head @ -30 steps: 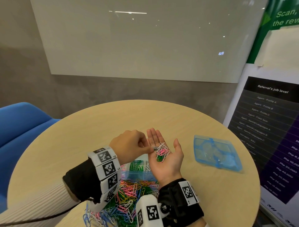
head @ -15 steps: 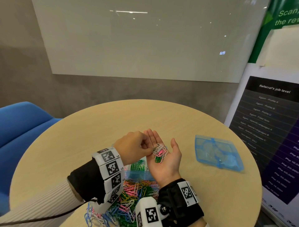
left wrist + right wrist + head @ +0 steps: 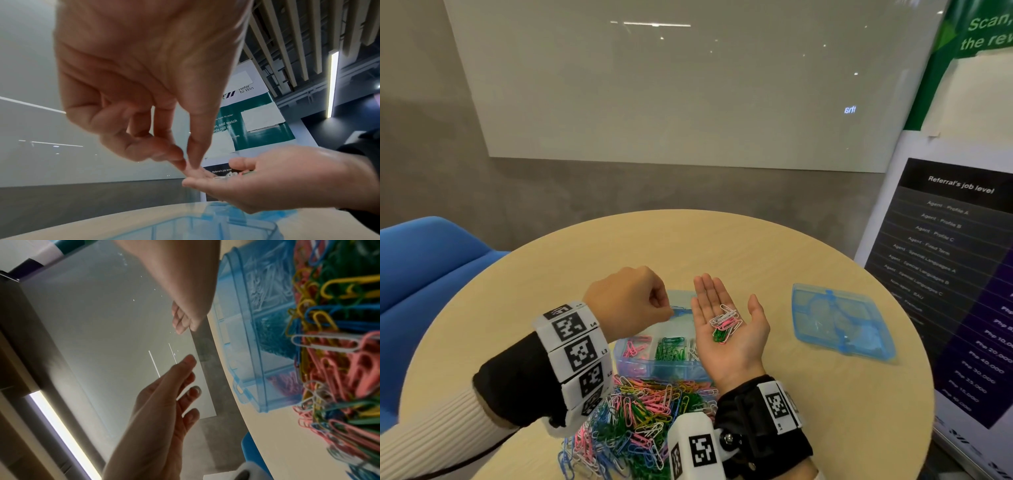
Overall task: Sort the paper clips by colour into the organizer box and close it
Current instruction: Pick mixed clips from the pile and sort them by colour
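Note:
My right hand (image 3: 726, 329) is held palm up with straight fingers, carrying a small heap of white, pink and green clips (image 3: 724, 323). My left hand (image 3: 669, 310) hovers to its left with curled fingers, thumb and forefinger pressed together (image 3: 188, 165), seemingly on one thin clip. Beneath both hands sits the blue see-through organizer box (image 3: 625, 363), without its lid, with pink clips (image 3: 635, 347) and green clips (image 3: 671, 349) in separate compartments. A big mixed pile of clips (image 3: 640, 418) lies in front of the box. The box's lid (image 3: 842, 322) lies apart on the right.
The round wooden table (image 3: 722, 240) has bare surface behind the hands. A blue chair (image 3: 431, 274) stands at the left edge. A poster stand (image 3: 945, 274) rises close to the table's right side.
My left hand has drawn back leftward from the right palm, its fingertips still pinched, and now hangs over the box. The right palm has stayed flat with its heap.

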Motion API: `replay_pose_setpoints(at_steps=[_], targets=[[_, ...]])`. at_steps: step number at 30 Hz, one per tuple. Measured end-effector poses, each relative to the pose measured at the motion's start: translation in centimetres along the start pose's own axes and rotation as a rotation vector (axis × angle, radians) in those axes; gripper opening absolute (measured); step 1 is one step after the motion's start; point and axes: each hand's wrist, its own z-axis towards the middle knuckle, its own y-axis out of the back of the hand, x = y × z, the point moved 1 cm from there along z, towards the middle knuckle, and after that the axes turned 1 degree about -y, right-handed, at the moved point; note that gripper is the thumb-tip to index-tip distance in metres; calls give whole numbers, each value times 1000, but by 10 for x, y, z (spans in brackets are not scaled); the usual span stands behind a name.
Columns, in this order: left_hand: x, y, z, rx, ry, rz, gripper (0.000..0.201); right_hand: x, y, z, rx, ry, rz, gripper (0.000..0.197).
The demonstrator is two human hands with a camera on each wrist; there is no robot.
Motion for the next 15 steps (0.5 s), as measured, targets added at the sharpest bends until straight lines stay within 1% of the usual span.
replay_pose_setpoints(at_steps=[5, 8, 12, 15], targets=[[-14, -10, -10, 68, -85, -90, 29, -1, 0, 0, 35, 7, -12, 64], [-28, -20, -13, 67, -108, -102, 37, -4, 1, 0, 54, 23, -62, 66], [-40, -25, -11, -4, -100, -52, 39, -7, -1, -3, 61, 18, -77, 66], [-46, -26, -9, -1, -103, -38, 32, -8, -3, -5, 65, 0, -116, 67]])
